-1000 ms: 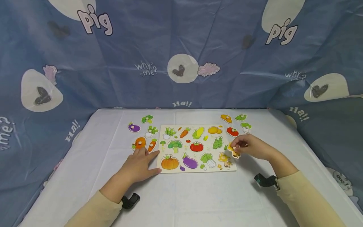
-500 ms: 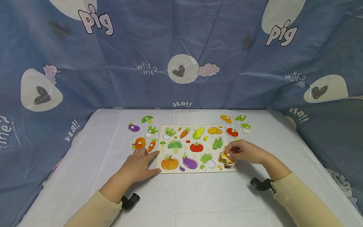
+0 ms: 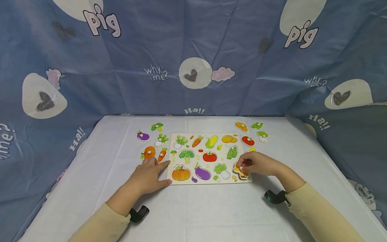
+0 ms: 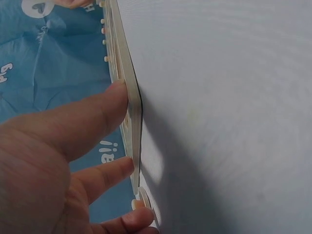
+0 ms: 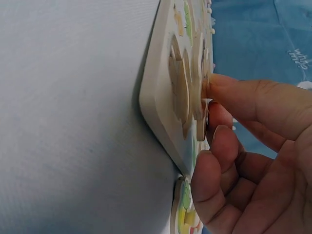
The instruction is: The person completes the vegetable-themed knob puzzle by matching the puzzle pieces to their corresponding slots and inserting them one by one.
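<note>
A cream puzzle board (image 3: 173, 138) with pictures of vegetables lies on the white table. My right hand (image 3: 260, 164) pinches the mushroom puzzle piece (image 3: 243, 175) by its knob, over the mushroom picture at the board's lower right corner. In the right wrist view, the mushroom piece (image 5: 197, 73) stands off the board's surface, with a gap to the recess (image 5: 179, 80). My left hand (image 3: 147, 177) spreads its fingers, with thumb and index finger at the board's left edge. Its other fingertips overlap the lower side of the pumpkin piece (image 3: 149, 152).
Left of the board lie carrot (image 3: 162, 155), turnip (image 3: 159, 142), eggplant (image 3: 143, 136) and broccoli (image 3: 157, 127) pieces. To the right are tomato (image 3: 248, 141), potato (image 3: 241, 126) and leafy green (image 3: 263, 136) pieces. A yellow piece (image 3: 252, 150) is partly hidden behind my right hand.
My right hand has carried the mushroom piece from beside the board's right edge left and toward me, over the mushroom picture. My left hand has stayed in place.
</note>
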Available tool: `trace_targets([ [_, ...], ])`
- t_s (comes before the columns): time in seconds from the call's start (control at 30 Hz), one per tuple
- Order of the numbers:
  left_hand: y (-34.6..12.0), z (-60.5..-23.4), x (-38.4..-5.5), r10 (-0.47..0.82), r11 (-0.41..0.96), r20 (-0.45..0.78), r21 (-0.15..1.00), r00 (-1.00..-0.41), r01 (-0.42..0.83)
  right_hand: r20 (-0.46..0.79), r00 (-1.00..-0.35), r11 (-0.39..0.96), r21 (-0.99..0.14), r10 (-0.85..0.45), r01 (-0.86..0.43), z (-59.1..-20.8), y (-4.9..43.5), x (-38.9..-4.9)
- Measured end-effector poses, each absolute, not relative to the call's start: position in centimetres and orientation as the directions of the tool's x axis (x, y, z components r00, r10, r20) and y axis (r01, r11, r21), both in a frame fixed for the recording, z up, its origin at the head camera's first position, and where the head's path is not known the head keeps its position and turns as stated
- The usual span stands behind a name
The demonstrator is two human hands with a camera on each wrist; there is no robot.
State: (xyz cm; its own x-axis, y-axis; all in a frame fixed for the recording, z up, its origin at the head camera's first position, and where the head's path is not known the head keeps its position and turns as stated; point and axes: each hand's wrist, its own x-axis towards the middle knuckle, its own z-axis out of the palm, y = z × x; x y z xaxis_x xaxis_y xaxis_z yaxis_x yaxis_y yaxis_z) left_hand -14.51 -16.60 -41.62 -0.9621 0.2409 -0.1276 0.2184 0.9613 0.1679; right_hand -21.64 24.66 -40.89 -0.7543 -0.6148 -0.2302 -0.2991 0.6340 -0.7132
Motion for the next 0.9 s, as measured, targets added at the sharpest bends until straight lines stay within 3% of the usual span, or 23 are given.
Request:
trace_targets([
  [0.9,-16.56,-41.3,-14.21,0.242,0.961,-0.124,0.169,-0.962,0.22,-0.259,-0.784,0.689,-0.672,-0.563,-0.273,-41.7,23.88,-21.84],
])
